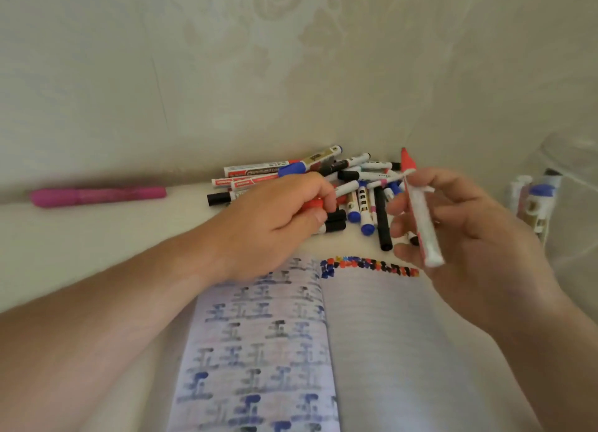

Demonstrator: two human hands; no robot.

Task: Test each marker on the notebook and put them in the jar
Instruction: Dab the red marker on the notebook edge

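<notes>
Right hand [459, 224] pinches a red-capped marker [420, 211], long axis near upright, cap away from the person. Jar [569, 205] stands just right of that hand, nearer it than the left. Left hand [275, 221] curls round a red cap or marker in the pile [323, 185]; cannot tell which. Notebook [388, 334] lies open below both hands. Likely next move: rightward to the jar.

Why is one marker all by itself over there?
The pink marker lies alone by the wall, far left of the marker pile. It looks stray; the picture doesn't show why. Nothing looks spilled or broken.
</notes>
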